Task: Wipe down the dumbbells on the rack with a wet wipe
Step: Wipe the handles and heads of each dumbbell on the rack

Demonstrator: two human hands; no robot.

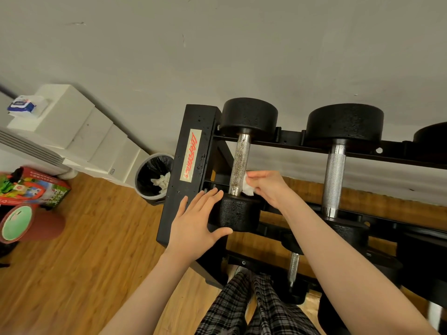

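A black dumbbell with a rusty knurled handle [239, 163] lies at the left end of the top tier of the black rack [191, 170]. My right hand [268, 187] pinches a white wet wipe [247, 187] against the lower right side of that handle. My left hand [196, 223] lies with straight fingers against the dumbbell's near head [235, 213], thumb under its front. A second, larger dumbbell [336, 180] sits to the right on the same tier, and another is cut off at the far right.
A bin [154, 175] with a black liner and used wipes stands left of the rack. A wipes packet [23, 106] lies on white boxes by the wall. Red containers sit on the wooden floor at left. More dumbbells rest on lower tiers above my plaid trousers.
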